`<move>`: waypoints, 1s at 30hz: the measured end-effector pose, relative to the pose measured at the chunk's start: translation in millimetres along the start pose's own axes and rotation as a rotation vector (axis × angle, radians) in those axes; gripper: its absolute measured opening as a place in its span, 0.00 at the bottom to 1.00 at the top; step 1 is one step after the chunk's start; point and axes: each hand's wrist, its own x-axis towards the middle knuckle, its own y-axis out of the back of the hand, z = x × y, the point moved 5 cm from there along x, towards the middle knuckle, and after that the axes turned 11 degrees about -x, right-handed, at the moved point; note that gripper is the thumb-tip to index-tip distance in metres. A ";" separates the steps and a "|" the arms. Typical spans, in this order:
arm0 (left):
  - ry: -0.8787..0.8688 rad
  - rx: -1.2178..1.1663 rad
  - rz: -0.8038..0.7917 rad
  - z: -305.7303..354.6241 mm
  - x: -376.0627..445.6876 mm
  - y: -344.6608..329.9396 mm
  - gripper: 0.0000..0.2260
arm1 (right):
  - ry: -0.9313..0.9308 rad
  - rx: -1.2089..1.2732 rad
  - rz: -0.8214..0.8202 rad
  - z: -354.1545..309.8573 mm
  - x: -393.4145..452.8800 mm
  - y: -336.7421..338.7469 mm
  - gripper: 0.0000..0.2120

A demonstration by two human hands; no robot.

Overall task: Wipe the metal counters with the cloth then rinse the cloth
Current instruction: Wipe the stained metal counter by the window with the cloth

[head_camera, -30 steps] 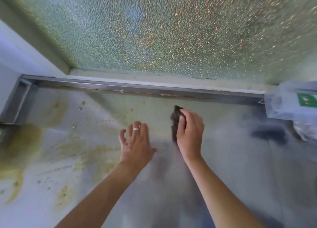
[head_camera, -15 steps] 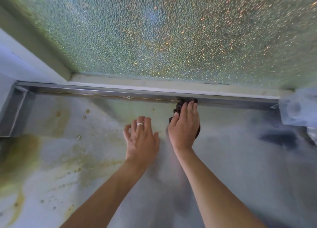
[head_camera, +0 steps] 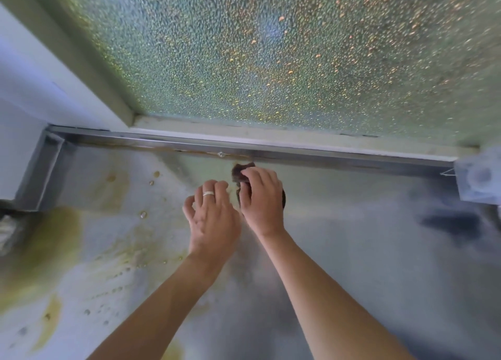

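The cloth [head_camera: 242, 173] is gripped in the right hand [head_camera: 261, 199] near the worktop's [head_camera: 352, 251] rear edge for scrubbing; the left hand [head_camera: 212, 221], loosely curled and empty, is braced alongside.

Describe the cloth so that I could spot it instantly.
Find the pebbled glass pane above the metal counter. Just below its steel back rail, the right hand grips a small dark brown cloth, the only dark wad among yellowish stains.

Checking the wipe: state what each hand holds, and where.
Right hand grips the dark cloth bunched under its fingers. Left hand holds nothing.
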 end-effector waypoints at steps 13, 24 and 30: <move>0.025 -0.005 -0.039 -14.5 2.2 0.3 0.17 | -0.118 -0.228 0.000 59.0 0.5 9.4 0.17; 0.037 -0.011 -0.037 -36.1 5.2 4.6 0.16 | -0.079 -0.100 -0.065 -14.5 12.4 -20.2 0.17; 0.066 -0.023 -0.037 -41.0 0.2 9.0 0.15 | 0.015 0.026 -0.112 -40.8 21.2 -33.7 0.16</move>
